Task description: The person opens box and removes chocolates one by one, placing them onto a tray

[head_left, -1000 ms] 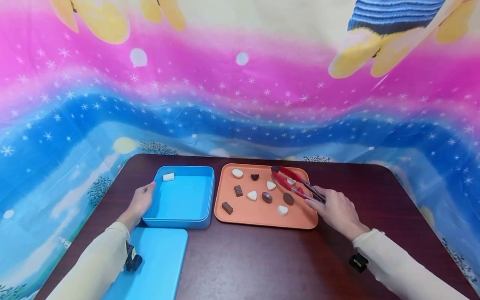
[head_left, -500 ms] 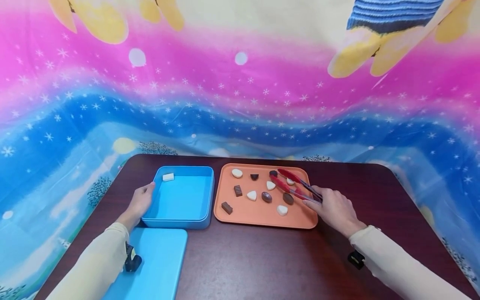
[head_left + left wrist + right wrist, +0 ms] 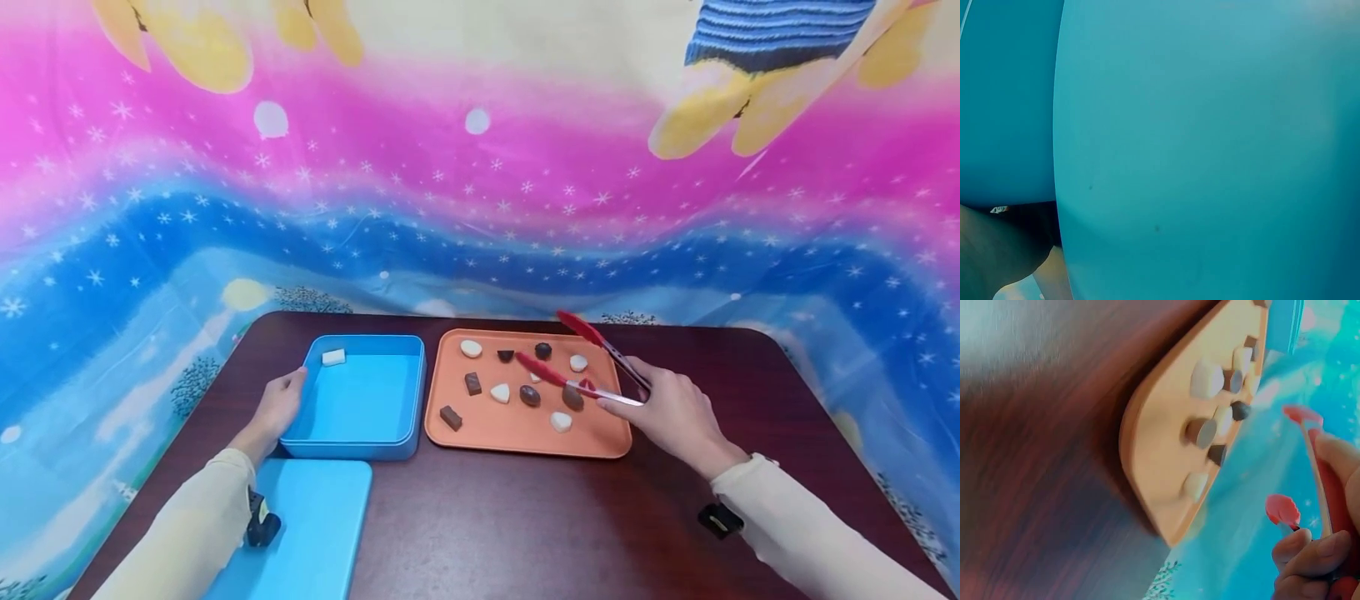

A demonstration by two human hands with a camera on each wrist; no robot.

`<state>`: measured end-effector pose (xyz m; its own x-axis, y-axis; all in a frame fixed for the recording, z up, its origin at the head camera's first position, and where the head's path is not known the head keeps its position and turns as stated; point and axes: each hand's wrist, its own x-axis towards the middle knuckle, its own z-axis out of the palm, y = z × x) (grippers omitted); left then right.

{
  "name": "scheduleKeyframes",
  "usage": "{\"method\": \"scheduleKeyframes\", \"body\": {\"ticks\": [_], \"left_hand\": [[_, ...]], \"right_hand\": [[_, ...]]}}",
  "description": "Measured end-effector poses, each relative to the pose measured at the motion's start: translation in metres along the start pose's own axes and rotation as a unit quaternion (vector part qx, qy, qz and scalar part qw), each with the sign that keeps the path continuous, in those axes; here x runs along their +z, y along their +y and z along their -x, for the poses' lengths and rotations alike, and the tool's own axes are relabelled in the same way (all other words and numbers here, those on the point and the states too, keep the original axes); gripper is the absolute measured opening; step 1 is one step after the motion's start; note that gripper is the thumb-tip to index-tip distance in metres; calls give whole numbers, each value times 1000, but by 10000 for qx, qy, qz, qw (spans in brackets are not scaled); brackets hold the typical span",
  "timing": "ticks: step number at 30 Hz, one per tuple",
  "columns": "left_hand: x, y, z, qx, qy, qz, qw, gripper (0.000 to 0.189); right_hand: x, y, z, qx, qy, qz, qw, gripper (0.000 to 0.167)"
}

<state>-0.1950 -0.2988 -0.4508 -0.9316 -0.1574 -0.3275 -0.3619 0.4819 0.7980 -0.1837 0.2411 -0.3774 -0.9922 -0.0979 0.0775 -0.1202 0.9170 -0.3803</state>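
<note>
My left hand holds the left wall of a blue open box, its thumb at the rim. A white rectangular piece lies in the box's far left corner. In my right hand are tongs with red tips, their arms spread wide and nothing between them. They hover over the right part of an orange tray. On it lie several chocolate-like pieces, among them a dark round one, a brown oval and a white one. The right wrist view shows the red tips raised above the tray.
A flat blue lid lies in front of the box, under the left forearm. Box and tray stand side by side on a dark brown table. Behind the table hangs a printed cloth.
The tongs were around the dark round piece; they have parted wide and risen. That piece now lies on the tray apart from the tips. The left hand stays on the box.
</note>
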Motion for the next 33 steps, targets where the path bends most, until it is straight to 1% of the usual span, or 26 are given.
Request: {"method": "scheduleKeyframes", "body": {"ticks": [3,8,14,20,25,28,33], "left_hand": [[-1,-3,1,-7,-31,4,10000,80],[-2,-5,2,23,-51,-18,10000,82],[0,-5,0,1,-43,19,10000,82],[-1,-5,-1,-57,-1,25,10000,81],[-2,-4,-1,0,-9,75,10000,79],[-2,-3,-1,16,-22,90,10000,78],[-1,0,-3,14,-19,81,10000,78]], "right_hand": [[3,-7,6,-80,-41,-31,10000,105],[12,-20,14,-210,-108,-196,9995,98],[21,-38,19,-334,-136,-336,9988,97],[31,-54,18,-494,-206,-582,9969,81],[37,-66,17,-546,-230,-695,9958,85],[42,-71,16,-482,-295,-778,9954,89],[48,-76,16,-548,-234,-861,9945,86]]}}
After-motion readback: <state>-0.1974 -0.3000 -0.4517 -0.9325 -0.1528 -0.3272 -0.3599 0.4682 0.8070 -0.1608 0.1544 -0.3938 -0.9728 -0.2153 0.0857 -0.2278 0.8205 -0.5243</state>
